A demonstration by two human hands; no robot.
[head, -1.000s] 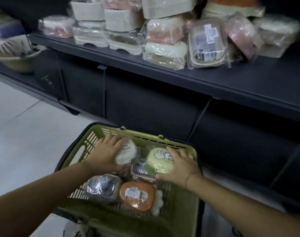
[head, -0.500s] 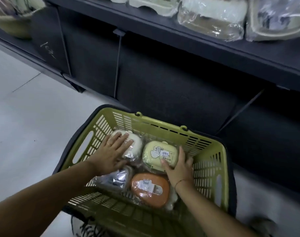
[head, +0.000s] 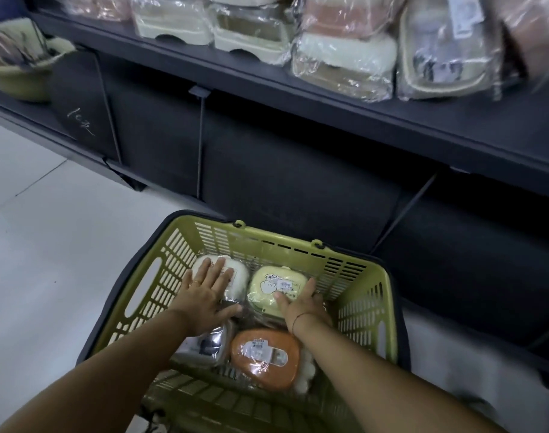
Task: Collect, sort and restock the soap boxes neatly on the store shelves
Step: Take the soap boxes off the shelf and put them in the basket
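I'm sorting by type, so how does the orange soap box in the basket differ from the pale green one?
The orange soap box is plain with a label; the pale green soap box has a cartoon print. The orange one lies nearer; the right hand rests on the pale green one, farther back. Both lie flat, plastic-wrapped, in the basket.
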